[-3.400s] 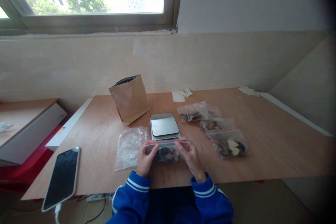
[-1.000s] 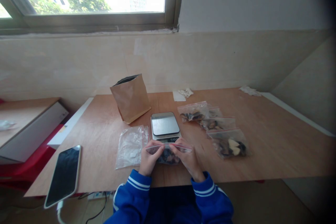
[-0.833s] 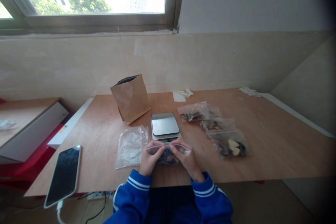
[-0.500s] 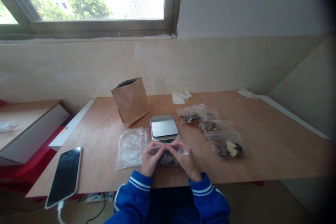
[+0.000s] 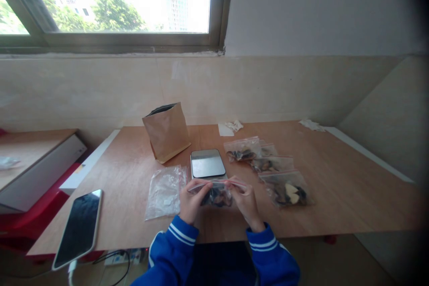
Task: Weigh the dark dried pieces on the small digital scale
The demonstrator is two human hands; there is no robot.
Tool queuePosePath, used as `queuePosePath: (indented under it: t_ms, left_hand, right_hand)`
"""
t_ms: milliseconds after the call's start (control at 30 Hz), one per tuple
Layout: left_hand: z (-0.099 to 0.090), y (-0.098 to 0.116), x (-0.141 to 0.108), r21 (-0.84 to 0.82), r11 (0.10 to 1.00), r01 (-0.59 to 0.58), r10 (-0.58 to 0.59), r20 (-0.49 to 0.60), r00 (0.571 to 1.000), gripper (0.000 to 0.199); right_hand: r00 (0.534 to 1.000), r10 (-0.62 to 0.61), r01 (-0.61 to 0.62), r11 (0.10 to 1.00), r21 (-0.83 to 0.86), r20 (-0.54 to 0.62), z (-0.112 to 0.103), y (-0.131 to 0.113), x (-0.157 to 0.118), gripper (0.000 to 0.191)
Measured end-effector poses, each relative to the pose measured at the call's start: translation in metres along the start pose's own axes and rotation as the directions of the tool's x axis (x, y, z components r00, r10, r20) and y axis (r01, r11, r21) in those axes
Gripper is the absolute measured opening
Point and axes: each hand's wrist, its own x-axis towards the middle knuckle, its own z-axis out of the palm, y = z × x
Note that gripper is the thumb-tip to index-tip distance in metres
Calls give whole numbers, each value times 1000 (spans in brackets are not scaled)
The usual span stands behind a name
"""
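Between my hands is a clear zip-lock bag (image 5: 217, 196) with dark dried pieces inside, held by its red-lined top edge. My left hand (image 5: 192, 199) pinches that edge at the left, and my right hand (image 5: 244, 199) pinches it farther right. Just beyond the bag stands a kitchen scale (image 5: 208, 163) with a bare silver plate; its front part is partly hidden by the bag and my hands. Beside my left hand lie flat, empty-looking clear zip-lock bags (image 5: 163, 192).
An open brown paper bag (image 5: 166, 134) stands behind the scale to the left. Several filled zip-lock bags (image 5: 284, 190) lie at the right. A phone (image 5: 78, 228) with a charging cable rests at the table's left edge. Crumpled white paper (image 5: 234, 126) lies near the wall.
My right hand has slid right along the bag's top edge, away from my left hand. The thumbs, close together before, are now apart, and more of the dark contents shows.
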Motion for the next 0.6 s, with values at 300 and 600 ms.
queuePosePath:
  t_ms: [300, 600]
  left_hand:
    - [-1, 7, 5, -101, 994, 51, -44, 72, 996, 44]
    - [1, 2, 9, -216, 965, 149, -119, 148, 982, 60]
  right_hand:
    - [976, 164, -159, 986, 41, -142, -10, -3, 3, 44]
    - [950, 209, -205, 978, 43, -231, -14, -25, 10, 59]
